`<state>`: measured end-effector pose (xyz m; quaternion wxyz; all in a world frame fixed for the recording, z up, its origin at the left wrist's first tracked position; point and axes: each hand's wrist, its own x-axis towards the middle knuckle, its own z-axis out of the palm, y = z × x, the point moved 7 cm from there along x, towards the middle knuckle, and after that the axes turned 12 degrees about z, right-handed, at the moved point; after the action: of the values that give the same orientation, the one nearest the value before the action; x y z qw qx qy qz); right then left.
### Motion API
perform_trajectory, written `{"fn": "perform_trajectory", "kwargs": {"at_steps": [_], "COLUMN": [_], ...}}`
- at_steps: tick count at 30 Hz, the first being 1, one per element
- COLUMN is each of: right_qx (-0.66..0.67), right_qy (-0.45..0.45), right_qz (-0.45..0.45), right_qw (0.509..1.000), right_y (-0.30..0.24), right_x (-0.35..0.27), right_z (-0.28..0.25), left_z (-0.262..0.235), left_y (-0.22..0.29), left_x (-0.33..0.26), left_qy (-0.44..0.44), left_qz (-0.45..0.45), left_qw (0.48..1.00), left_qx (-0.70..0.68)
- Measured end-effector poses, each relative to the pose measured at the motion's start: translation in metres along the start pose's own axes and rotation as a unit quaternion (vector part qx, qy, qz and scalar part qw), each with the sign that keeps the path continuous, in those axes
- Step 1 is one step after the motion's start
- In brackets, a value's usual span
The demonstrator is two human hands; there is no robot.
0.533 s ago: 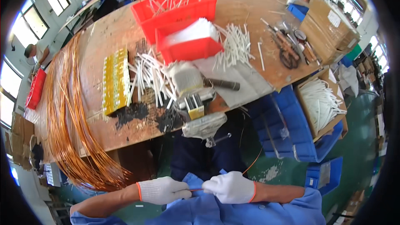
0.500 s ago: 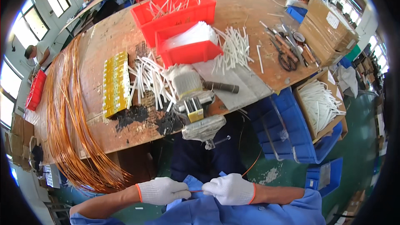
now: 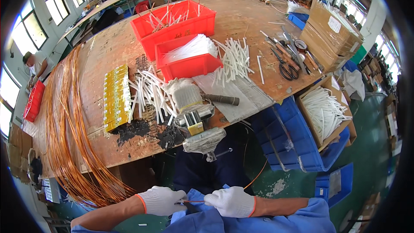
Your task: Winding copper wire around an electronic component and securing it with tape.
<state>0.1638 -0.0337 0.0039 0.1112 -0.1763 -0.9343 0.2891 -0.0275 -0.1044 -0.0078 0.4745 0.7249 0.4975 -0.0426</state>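
Low in front of my body, my left hand [image 3: 160,200] and my right hand [image 3: 230,201] wear white knit gloves with orange cuffs. Both are closed on one thin copper wire [image 3: 194,201], a short length of which shows between them. Past my right hand the wire curves up toward the workbench. Beyond my hands, at the bench edge, a cloth-wrapped vise [image 3: 202,140] carries a small yellow-sided block [image 3: 195,127] at its jaws. Left of my hands, a big bundle of copper wires [image 3: 79,146] hangs over the edge.
On the bench [image 3: 241,13] are red bins [image 3: 172,67], white sleeves [image 3: 151,92], yellow-wrapped pieces [image 3: 116,99], a dark rod [image 3: 222,99] and scissors [image 3: 288,70]. To the right stand a blue crate [image 3: 284,138] and a carton of white tubes [image 3: 323,112]. A person [image 3: 39,67] works at far left.
My hands have moved a little apart, so more wire shows between them. My head view has shifted, and the bench things sit slightly lower and further left in the picture.
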Motion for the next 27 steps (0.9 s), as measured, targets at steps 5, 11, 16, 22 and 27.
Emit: {"fn": "perform_trajectory", "kwargs": {"at_steps": [5,11,16,22,27], "right_qx": [0.074,0.144,0.103,0.153,0.151], "right_qy": [0.05,-0.014,0.039,0.071,0.062], "right_qz": [0.004,0.066,0.069,0.125,0.196], "right_qw": [0.996,0.987,0.991,0.978,0.967], "right_y": [-0.012,-0.004,0.036,0.011,0.028], "right_x": [0.014,0.024,0.005,0.016,0.011], "right_z": [-0.002,0.013,-0.037,-0.035,-0.049], "left_z": [0.002,-0.02,-0.061,-0.049,-0.049], "left_y": [0.018,0.022,0.006,0.08,0.099], "left_x": [0.017,0.017,-0.025,0.035,0.032], "left_qy": [-0.032,0.091,0.24,0.297,0.355], "left_qz": [0.017,0.018,0.03,0.148,0.179], "left_qw": [0.997,0.977,0.91,0.897,0.81], "left_qx": [0.065,0.193,0.338,0.291,0.432]}}
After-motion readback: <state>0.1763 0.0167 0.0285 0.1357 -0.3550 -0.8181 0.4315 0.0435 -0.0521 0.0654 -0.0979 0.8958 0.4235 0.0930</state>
